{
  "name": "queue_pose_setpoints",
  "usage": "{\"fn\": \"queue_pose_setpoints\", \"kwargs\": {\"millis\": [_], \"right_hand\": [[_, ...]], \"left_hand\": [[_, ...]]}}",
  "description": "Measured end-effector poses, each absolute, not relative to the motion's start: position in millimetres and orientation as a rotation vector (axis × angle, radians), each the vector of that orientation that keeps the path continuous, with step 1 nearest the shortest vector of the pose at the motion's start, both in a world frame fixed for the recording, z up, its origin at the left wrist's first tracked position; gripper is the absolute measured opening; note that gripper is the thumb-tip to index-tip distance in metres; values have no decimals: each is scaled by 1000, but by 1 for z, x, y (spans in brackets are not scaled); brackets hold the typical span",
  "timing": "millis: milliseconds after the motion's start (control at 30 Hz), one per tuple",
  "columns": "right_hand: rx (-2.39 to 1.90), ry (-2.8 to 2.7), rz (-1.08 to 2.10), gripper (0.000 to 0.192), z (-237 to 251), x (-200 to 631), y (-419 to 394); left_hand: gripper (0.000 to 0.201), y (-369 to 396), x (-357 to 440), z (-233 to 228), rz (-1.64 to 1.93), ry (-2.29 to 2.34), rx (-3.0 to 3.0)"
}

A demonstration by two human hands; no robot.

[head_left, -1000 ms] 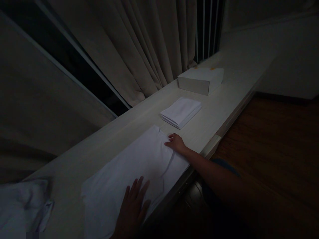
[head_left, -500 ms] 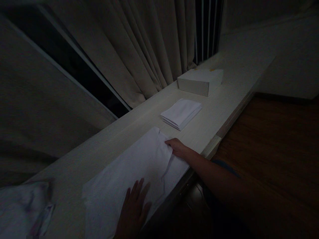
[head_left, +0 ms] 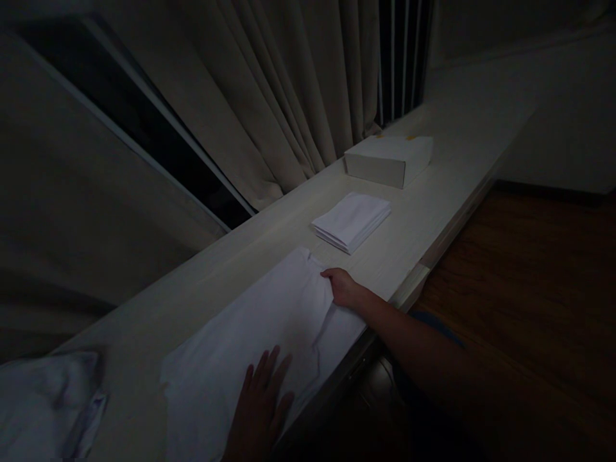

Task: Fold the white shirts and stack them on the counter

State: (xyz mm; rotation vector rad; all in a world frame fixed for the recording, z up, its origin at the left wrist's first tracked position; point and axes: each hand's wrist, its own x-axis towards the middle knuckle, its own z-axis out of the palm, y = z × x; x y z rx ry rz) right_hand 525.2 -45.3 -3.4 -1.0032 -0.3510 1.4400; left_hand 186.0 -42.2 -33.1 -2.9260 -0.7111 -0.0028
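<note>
Directly ahead I see the white cloth (head_left: 260, 327) lying lengthwise along the counter (head_left: 423, 212), my left hand (head_left: 260, 404) pressed flat and open on its near end, my right hand (head_left: 342, 287) curled, pinching its far edge.

Folded white stack (head_left: 351, 221) w/ box (head_left: 389, 159) beyond, crumpled cloth (head_left: 45, 404) near left, curtain (head_left: 289, 90) behind.
</note>
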Motion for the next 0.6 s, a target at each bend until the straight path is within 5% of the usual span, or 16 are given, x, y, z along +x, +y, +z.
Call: {"fn": "queue_pose_setpoints", "kwargs": {"millis": [333,600], "right_hand": [[-1771,-862,402,40,1,547,-61],[-1812,-1015,490,24,19,547,20]], "left_hand": [[65,-42,186,-32,-15,-697,-2940],[63,-45,185,-28,-9,-725,-2957]]}}
